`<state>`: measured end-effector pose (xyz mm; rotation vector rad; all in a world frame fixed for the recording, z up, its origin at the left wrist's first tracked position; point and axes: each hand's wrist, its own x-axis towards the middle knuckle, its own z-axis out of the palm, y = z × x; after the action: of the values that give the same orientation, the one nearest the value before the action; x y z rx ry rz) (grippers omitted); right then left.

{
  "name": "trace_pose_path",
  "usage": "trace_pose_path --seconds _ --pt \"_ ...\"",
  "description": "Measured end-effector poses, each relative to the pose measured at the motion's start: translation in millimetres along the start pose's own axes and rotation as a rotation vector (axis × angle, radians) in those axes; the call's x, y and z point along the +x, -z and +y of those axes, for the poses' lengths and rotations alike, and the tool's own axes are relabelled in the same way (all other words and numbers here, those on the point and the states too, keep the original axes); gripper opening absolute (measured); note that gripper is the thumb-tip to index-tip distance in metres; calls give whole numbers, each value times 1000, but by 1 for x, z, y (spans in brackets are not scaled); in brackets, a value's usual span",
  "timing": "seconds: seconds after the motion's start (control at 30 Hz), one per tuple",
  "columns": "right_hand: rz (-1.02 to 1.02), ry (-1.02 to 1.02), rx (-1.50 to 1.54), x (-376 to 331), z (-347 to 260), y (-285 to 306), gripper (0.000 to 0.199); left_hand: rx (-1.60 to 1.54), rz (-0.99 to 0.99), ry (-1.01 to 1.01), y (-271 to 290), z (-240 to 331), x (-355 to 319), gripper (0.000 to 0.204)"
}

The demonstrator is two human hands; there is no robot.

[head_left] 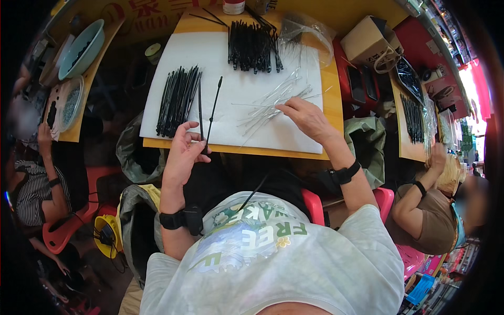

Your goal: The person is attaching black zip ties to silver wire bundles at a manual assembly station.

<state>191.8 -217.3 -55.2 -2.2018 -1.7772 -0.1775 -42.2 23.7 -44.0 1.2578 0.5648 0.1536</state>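
My left hand (185, 149) is closed around the lower ends of two thin black sticks (213, 107), which point up and away from me; one has small knobs along it. At the right, my right hand (308, 119) pinches at the edge of a loose, crisscrossed pile of thin silvery wires (265, 111). How many wires lie between its fingertips is too fine to tell. Beside my left hand lies a row of black sticks (177, 100). A thicker bundle of knobbed black sticks (253, 47) sits at the far side. All rest on a white foam sheet (210, 50).
The foam sheet covers a wooden table (332, 100). A clear plastic bag (310, 31) and a white tub (233, 6) stand at its far side. To the right are a cardboard box (366, 42) and phones (362, 84). Co-workers sit at both sides; grey sacks (366, 144) flank my seat.
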Motion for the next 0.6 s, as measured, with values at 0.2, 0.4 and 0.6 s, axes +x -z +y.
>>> trace_pose_path --seconds 0.2,0.4,0.6 --pt "-44 43 124 -13 -10 7 22 -3 -61 102 4 -3 3 27" --pt "94 -454 722 -6 -43 -11 18 -19 -141 64 -18 13 6 24" --pt "161 -676 1202 15 -53 -34 28 155 -292 90 -41 33 13 21"
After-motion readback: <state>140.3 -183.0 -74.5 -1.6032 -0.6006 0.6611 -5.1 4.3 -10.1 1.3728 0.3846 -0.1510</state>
